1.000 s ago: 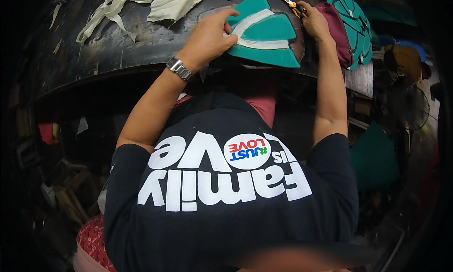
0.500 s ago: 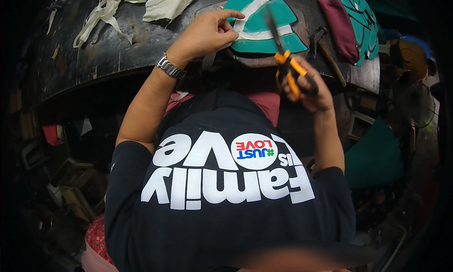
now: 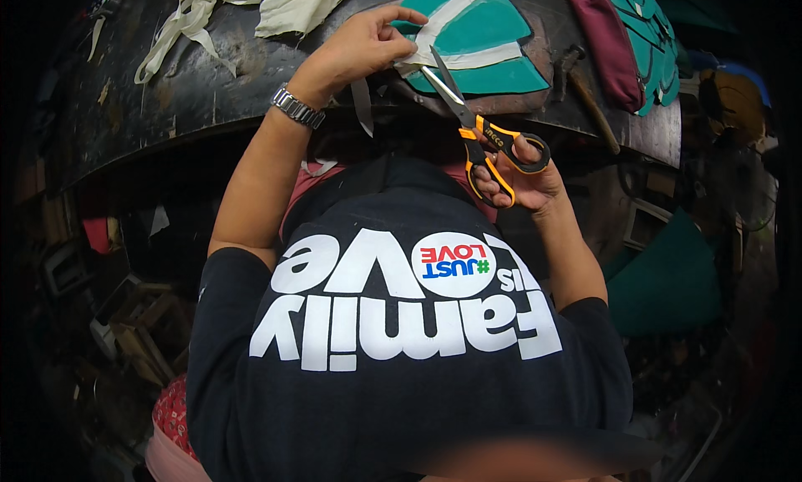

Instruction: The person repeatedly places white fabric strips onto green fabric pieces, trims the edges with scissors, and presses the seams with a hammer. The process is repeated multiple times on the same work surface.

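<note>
Now, right hand: clasped round scissors, handle lettered, blades spread.
Left hand: thumb and forefinger apart; grip can't be told.
Teal piece: twelve o'clock, white-banded.
Black shirt: six o'clock, upside-down white lettering.

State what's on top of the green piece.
White strips lie across the green piece in a V, the left hand at its point and scissors overlapping the near edge. What they cover cannot be seen.
</note>
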### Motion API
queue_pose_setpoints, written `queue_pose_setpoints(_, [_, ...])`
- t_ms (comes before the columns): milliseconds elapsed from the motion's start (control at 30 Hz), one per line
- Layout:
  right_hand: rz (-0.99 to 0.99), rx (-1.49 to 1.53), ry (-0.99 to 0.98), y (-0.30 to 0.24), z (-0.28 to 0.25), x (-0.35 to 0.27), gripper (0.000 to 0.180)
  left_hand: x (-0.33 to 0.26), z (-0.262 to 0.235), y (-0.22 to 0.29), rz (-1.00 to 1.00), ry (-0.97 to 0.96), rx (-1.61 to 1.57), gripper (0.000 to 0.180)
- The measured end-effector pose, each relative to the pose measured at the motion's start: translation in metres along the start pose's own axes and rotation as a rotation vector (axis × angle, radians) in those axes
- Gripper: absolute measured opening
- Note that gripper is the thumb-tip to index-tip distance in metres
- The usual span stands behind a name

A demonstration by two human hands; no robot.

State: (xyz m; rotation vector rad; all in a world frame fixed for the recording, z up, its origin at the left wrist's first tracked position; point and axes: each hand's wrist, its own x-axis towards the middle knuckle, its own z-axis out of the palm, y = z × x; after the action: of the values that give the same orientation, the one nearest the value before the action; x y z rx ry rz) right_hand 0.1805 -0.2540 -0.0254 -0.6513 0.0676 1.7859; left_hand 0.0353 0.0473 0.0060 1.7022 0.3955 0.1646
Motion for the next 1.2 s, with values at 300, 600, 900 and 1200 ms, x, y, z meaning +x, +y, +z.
queue_pose_setpoints(300, [-0.015, 0.075, -0.011, 0.003, -0.007, 0.008, 0.058, 0.003, -0.001, 0.000, -0.009, 0.019, 0.090, 0.040])
queue_pose_setpoints(600, [-0.178, -0.139, 0.108, 0.002, 0.017, 0.009, 0.053, 0.002, -0.001, -0.002, 0.031, 0.015, 0.113, 0.038])
queue_pose_setpoints(900, [-0.234, -0.305, 0.165, -0.005, 0.023, 0.010, 0.045, 0.000, -0.004, -0.006, 0.019, 0.015, 0.028, 0.036])
queue_pose_setpoints(1200, [-0.313, -0.538, 0.172, -0.028, 0.047, 0.003, 0.043, -0.025, 0.004, -0.006, 0.175, 0.129, 0.181, 0.037])
